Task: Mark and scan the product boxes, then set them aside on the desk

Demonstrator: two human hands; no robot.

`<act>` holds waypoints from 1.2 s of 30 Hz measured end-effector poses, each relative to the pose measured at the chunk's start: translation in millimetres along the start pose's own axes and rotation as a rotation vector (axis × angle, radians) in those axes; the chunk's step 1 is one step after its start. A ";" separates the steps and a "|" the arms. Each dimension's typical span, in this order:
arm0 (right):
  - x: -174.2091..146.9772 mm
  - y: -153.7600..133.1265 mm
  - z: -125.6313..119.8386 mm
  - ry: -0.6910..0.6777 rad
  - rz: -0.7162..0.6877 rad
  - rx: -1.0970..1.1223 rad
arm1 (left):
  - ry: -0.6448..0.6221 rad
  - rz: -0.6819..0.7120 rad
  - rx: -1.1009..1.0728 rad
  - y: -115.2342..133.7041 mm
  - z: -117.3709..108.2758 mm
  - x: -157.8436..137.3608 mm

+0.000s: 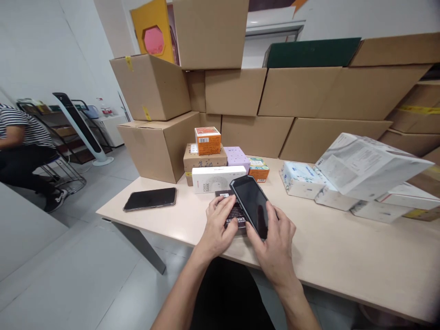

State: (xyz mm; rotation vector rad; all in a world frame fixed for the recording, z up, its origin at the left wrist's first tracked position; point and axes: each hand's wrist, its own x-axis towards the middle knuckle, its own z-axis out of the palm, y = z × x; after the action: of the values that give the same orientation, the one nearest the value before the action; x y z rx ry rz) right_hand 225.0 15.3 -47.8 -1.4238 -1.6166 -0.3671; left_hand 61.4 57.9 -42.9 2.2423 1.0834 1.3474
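My right hand [277,236] is closed round a dark smartphone [252,201] with a thick grey edge. The phone is tilted, its black screen facing me. Under it a dark printed box [237,213] lies near the table's front edge, partly hidden by the phone and my fingers. My left hand [218,227] grips the left side of that box, fingers over its top and thumb toward me. Just behind stands a white power bank box [216,179]. A second black smartphone [150,199] lies flat to the left.
Behind are a small brown carton [202,160], an orange box [208,141], a lilac box [238,158] and an orange-green box [258,170]. Tissue packs [302,180] and a grey-white package [360,165] sit right. Stacked cardboard boxes [299,91] line the table's back. A seated person [25,137] is far left.
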 end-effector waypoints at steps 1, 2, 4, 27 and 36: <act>0.0 0.4 0.0 -0.001 0.000 0.002 | 0.005 0.001 -0.006 -0.1 0.2 0.4; 0.0 0.8 -0.1 -0.002 -0.001 0.003 | 0.011 0.003 -0.010 -0.1 0.4 0.7; 0.0 1.3 -0.2 -0.006 -0.001 0.006 | 0.015 0.004 -0.017 0.2 0.5 1.3; 1.5 -1.4 -1.1 -0.014 0.018 0.009 | 0.085 -0.015 -0.036 0.5 2.2 0.2; 1.1 13.0 -21.5 0.005 0.102 0.065 | 0.077 -0.045 -0.056 1.9 0.3 0.3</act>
State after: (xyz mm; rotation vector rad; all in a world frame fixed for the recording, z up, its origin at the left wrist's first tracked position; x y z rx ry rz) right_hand 246.1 4.1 -39.9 -1.4488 -1.5318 -0.2568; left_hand 62.6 56.9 -41.7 2.1298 1.1011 1.4379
